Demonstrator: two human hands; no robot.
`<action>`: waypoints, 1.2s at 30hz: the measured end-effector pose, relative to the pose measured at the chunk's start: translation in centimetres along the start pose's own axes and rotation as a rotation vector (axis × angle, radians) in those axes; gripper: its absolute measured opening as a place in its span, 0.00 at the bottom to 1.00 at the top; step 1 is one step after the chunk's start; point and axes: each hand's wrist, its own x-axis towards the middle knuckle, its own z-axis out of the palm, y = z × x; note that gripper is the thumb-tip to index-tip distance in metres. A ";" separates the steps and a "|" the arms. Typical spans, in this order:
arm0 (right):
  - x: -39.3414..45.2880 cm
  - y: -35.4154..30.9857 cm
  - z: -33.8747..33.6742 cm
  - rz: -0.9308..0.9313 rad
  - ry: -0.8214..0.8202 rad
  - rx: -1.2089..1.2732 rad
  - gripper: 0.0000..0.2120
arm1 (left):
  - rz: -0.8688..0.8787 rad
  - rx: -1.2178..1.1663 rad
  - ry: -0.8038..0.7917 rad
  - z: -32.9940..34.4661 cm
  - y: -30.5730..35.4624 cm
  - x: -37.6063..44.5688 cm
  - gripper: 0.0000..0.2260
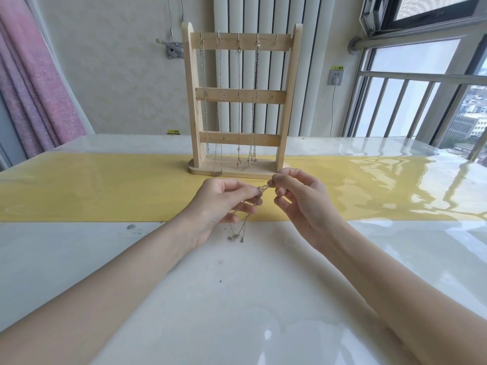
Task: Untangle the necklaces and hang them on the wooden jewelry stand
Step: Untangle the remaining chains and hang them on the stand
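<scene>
Both hands up over the table [237,299], close together, working one thin gold necklace [246,219]. L hand [224,204] pinches the chain btwn thumb and forefinger, other fingers curled under w/ chain running across them. R hand [297,196] pinches the same chain at its upper end w/ thumb + forefinger tips, remaining fingers loosely bent. Short taut stretch of chain bridges the two pinches; the rest drops below the L fingers, clasp end dangling just under that hand, near the tabletop, can't tell if touching.

Wooden jewelry stand [238,97] sits upright just beyond the fingertips of both hands, its base on the yellow runner [92,188]. Four necklaces hang from hooks on its top rail [238,42]; the rightmost hook [276,38], beyond the R hand, is bare. Pink curtain [34,83] far L of the L hand, window bars [411,106] far R of the R hand.
</scene>
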 end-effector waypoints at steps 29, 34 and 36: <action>-0.5 -0.1 0.1 -0.075 -0.342 -0.529 0.11 | 0.012 0.053 -0.184 -0.9 0.0 0.2 0.06; -0.4 -0.2 -0.1 0.047 -0.391 -0.389 0.11 | -0.043 -0.039 -0.255 -1.0 -0.1 0.3 0.07; -0.3 -0.2 -0.2 0.032 -0.341 -0.378 0.12 | -0.022 -0.040 -0.213 -0.8 -0.2 0.3 0.07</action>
